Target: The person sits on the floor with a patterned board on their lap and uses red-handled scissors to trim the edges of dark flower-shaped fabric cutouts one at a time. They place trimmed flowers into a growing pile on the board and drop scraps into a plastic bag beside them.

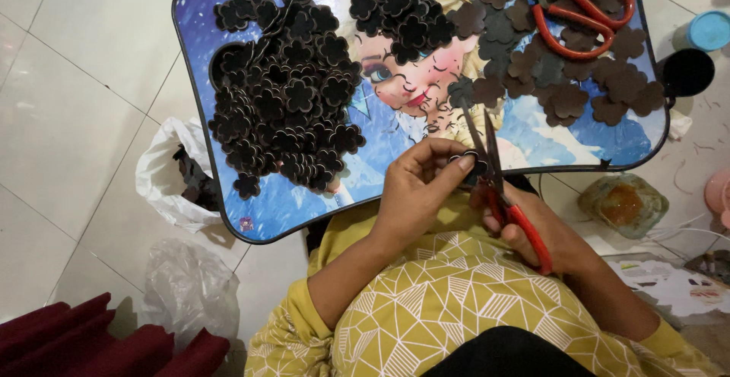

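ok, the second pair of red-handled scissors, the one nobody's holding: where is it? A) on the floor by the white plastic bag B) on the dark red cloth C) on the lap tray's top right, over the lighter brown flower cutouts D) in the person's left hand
C: the spare scissors lie on the tray at its top right, on the brown flower cutouts, while the right hand works the other scissors.
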Motion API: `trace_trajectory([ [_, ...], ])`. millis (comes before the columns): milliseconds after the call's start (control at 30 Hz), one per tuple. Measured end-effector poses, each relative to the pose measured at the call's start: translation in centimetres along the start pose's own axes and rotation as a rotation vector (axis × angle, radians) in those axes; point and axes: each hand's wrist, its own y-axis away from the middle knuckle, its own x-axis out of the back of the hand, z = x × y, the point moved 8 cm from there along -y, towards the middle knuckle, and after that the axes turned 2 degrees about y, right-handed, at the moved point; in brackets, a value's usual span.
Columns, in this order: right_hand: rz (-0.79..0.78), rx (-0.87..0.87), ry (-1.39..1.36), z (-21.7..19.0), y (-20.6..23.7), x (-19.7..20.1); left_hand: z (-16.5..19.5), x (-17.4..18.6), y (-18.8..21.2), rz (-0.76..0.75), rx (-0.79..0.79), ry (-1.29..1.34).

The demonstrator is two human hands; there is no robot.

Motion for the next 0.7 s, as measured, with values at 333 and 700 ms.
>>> trace_trajectory([
  [333, -0.046, -0.023, 0.07, -0.3, -0.1, -0.1, 0.2, 0.1, 0.1, 0.018, 0.06, -0.06],
  [700, -0.04, 0.026, 0.18, -1.2, -0.1, 0.2, 0.7, 0.3, 0.3, 0.024, 0.057, -0.149],
])
